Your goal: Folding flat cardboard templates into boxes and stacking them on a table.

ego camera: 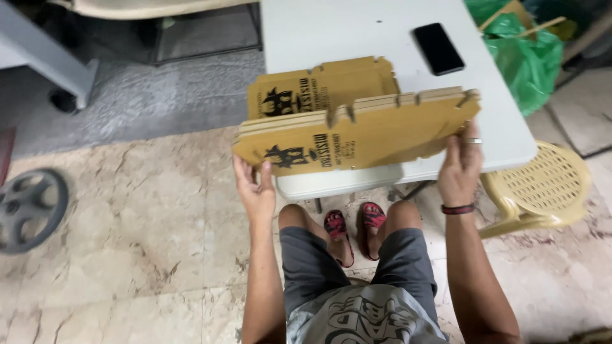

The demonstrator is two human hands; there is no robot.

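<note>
Together, left hand and right hand grip flattened cardboard boxes.

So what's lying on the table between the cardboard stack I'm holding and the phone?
Nothing: in the head view, bare white table separates the cardboard stack from the black phone.

Both arms extended forward. Left hand fingers curled, gripping; right hand raised, palm inward, fingers clasped, ring and wristband visible.

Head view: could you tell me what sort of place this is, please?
Probably a small informal packing spot: a folding white table, a yellow plastic chair, and both hands holding a stack of flat cardboard boxes.
</note>
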